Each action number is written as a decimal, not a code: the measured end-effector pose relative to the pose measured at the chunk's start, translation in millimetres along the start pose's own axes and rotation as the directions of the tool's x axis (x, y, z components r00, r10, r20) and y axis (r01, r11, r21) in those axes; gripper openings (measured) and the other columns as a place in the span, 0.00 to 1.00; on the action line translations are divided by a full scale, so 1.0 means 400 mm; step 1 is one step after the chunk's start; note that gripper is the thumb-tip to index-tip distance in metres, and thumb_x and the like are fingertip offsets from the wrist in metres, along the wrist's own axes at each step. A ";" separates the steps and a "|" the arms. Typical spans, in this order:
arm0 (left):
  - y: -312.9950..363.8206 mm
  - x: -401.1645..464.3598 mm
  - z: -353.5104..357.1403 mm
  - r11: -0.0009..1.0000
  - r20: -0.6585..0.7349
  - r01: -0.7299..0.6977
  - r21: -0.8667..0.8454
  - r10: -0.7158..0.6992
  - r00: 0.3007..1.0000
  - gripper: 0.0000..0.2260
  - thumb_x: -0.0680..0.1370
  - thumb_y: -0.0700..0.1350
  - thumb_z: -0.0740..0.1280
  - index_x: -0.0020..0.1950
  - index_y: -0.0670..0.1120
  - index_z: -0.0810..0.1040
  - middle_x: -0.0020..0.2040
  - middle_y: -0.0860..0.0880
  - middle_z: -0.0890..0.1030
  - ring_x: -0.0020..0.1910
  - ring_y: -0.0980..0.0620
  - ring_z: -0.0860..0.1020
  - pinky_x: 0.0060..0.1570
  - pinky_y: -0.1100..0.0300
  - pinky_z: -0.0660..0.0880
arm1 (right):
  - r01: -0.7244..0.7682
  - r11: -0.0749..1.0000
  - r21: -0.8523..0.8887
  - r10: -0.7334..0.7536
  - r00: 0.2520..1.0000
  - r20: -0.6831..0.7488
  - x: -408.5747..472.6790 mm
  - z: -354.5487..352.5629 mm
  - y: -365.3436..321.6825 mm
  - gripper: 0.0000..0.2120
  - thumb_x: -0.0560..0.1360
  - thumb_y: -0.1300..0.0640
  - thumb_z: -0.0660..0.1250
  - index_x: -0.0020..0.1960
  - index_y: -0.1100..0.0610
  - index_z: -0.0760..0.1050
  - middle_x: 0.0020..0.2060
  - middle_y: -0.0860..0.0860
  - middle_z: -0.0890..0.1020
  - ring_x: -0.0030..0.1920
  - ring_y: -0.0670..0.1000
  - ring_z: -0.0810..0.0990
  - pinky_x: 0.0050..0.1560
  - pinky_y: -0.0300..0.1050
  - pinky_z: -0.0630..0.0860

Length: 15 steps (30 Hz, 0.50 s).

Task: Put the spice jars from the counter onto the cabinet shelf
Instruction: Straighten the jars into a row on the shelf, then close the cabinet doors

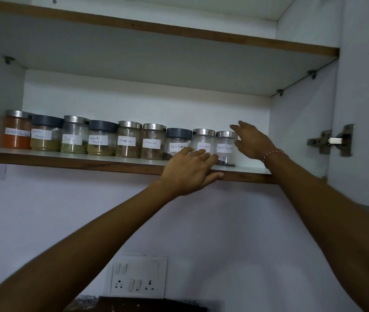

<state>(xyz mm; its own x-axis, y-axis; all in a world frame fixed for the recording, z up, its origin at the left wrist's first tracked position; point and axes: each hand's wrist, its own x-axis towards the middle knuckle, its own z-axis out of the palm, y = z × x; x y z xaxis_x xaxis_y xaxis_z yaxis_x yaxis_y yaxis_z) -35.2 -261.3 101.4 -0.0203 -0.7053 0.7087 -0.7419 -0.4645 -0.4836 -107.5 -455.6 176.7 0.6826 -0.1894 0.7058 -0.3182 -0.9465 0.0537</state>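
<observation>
Both forearms reach up from the bottom of the view toward the open cabinet. Its shelf (111, 164), a white board with a brown wooden front edge, carries a single row of nine spice jars, and a second shelf (179, 33) sits above it. On the right the cabinet door (363, 97) stands open with a metal hinge (332, 140) showing.

From the left, the row starts with an orange-filled jar (17, 130), then a dark-lidded jar (46, 134) marked Masala, a jar of green seeds (75, 135), a dark-lidded coriander powder jar (101, 138), two cinnamon jars (128, 140) (153, 142), a dark-lidded black pepper jar (177, 140), a steel-lidded cloves jar (203, 140) and a steel-lidded last jar (225, 146) at the right end, standing just beside the cloves jar.

Left hand (190, 168) lies at the shelf's front edge, fingers straight and together, fingertips reaching in front of the cloves jar and the black pepper jar; its grip is slack and holds nothing. Right hand (253, 140) is beside the last jar on its right, fingers spread and extended, touching or nearly touching the lid rim; I cannot tell which. It holds nothing, and a thread bracelet (275, 154) circles its wrist.

Low on the wall below is a white switch and socket plate (138, 276).
</observation>
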 end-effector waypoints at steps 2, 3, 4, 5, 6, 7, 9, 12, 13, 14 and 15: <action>0.003 -0.002 -0.002 1.000 0.011 0.004 -0.016 -0.003 1.000 0.25 0.79 0.60 0.47 0.66 0.46 0.68 0.62 0.43 0.78 0.63 0.46 0.74 0.66 0.49 0.64 | 0.016 0.999 0.045 -0.013 0.997 -0.076 -0.057 -0.012 -0.035 0.24 0.79 0.57 0.57 0.74 0.57 0.58 0.75 0.58 0.58 0.75 0.57 0.56 0.72 0.53 0.59; 0.006 -0.003 -0.004 1.000 0.017 0.011 -0.020 -0.011 1.000 0.25 0.79 0.60 0.48 0.66 0.46 0.68 0.63 0.43 0.77 0.64 0.46 0.74 0.67 0.49 0.63 | 0.027 0.998 0.060 -0.020 0.993 -0.112 -0.089 -0.014 -0.054 0.23 0.79 0.56 0.57 0.73 0.57 0.59 0.75 0.57 0.59 0.75 0.56 0.56 0.71 0.53 0.60; 0.010 -0.006 -0.006 1.000 0.022 0.025 -0.018 -0.025 0.999 0.25 0.79 0.60 0.48 0.67 0.46 0.67 0.64 0.43 0.76 0.65 0.46 0.72 0.67 0.49 0.62 | 0.041 0.997 0.063 -0.031 0.989 -0.145 -0.122 -0.015 -0.073 0.23 0.79 0.55 0.57 0.73 0.57 0.60 0.74 0.57 0.59 0.74 0.55 0.57 0.71 0.53 0.60; 0.015 -0.011 -0.007 0.999 0.025 0.044 -0.007 -0.044 0.999 0.25 0.79 0.60 0.48 0.69 0.45 0.65 0.67 0.43 0.73 0.68 0.46 0.69 0.69 0.49 0.60 | 0.057 0.997 0.051 -0.047 0.984 -0.173 -0.154 -0.014 -0.088 0.23 0.79 0.55 0.57 0.73 0.57 0.61 0.74 0.57 0.59 0.74 0.55 0.57 0.71 0.52 0.60; 0.021 -0.020 -0.008 0.998 0.031 0.066 0.008 -0.066 0.997 0.27 0.79 0.60 0.48 0.71 0.45 0.62 0.71 0.42 0.68 0.71 0.45 0.65 0.70 0.48 0.57 | 0.072 0.997 0.023 -0.066 0.979 -0.194 -0.186 -0.011 -0.102 0.23 0.79 0.54 0.57 0.73 0.57 0.61 0.74 0.57 0.60 0.74 0.55 0.57 0.71 0.52 0.60; 0.030 -0.032 -0.009 0.996 0.037 0.087 0.022 -0.088 0.995 0.28 0.79 0.60 0.48 0.74 0.45 0.57 0.74 0.42 0.63 0.74 0.45 0.59 0.72 0.47 0.54 | 0.083 0.996 -0.010 -0.084 0.974 -0.210 -0.215 -0.008 -0.112 0.23 0.80 0.53 0.57 0.73 0.57 0.60 0.74 0.57 0.59 0.75 0.55 0.57 0.71 0.51 0.60; 0.061 -0.068 -0.010 0.993 0.021 0.115 0.036 -0.116 0.993 0.30 0.79 0.61 0.48 0.76 0.45 0.50 0.77 0.43 0.54 0.77 0.46 0.51 0.74 0.46 0.46 | 0.085 0.995 -0.058 -0.097 0.965 -0.243 -0.271 -0.007 -0.125 0.24 0.80 0.51 0.56 0.73 0.57 0.59 0.75 0.57 0.58 0.75 0.55 0.56 0.72 0.50 0.58; 0.132 -0.122 -0.016 0.997 -0.020 0.076 0.019 -0.076 0.997 0.29 0.81 0.58 0.48 0.76 0.45 0.46 0.77 0.42 0.51 0.77 0.45 0.49 0.74 0.47 0.44 | 0.064 0.989 -0.136 -0.099 0.958 -0.269 -0.356 -0.012 -0.125 0.25 0.80 0.49 0.55 0.74 0.56 0.57 0.75 0.57 0.56 0.76 0.55 0.54 0.73 0.52 0.56; 0.157 -0.135 -0.020 0.999 -0.022 0.037 0.023 -0.036 0.999 0.28 0.81 0.56 0.49 0.76 0.45 0.46 0.77 0.41 0.51 0.77 0.45 0.49 0.74 0.47 0.44 | 0.054 0.983 -0.174 -0.099 0.961 -0.258 -0.386 -0.018 -0.120 0.26 0.80 0.48 0.55 0.75 0.56 0.57 0.76 0.57 0.55 0.76 0.56 0.53 0.73 0.53 0.55; 0.179 -0.144 -0.028 1.000 -0.026 0.001 0.027 -0.001 1.000 0.27 0.81 0.55 0.49 0.76 0.45 0.46 0.77 0.41 0.50 0.77 0.44 0.49 0.74 0.47 0.45 | 0.037 0.977 -0.212 -0.090 0.966 -0.244 -0.418 -0.028 -0.112 0.26 0.80 0.48 0.54 0.75 0.55 0.56 0.76 0.57 0.54 0.76 0.56 0.52 0.73 0.54 0.55; 0.199 -0.147 -0.040 0.999 -0.041 -0.018 0.027 0.019 0.999 0.27 0.81 0.55 0.49 0.76 0.45 0.46 0.77 0.41 0.50 0.77 0.44 0.49 0.74 0.46 0.46 | 0.014 0.969 -0.245 -0.074 0.969 -0.235 -0.449 -0.040 -0.102 0.27 0.79 0.47 0.55 0.75 0.55 0.56 0.76 0.58 0.54 0.76 0.56 0.52 0.73 0.55 0.55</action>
<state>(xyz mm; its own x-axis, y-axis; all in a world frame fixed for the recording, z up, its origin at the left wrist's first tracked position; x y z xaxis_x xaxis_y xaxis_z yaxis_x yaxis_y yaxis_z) -103.6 -248.1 29.4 -0.0623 -0.6915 0.7197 -0.7230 -0.4658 -0.5102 -227.8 -378.8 59.2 0.5300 -0.0523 0.8464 -0.4600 -0.8562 0.2352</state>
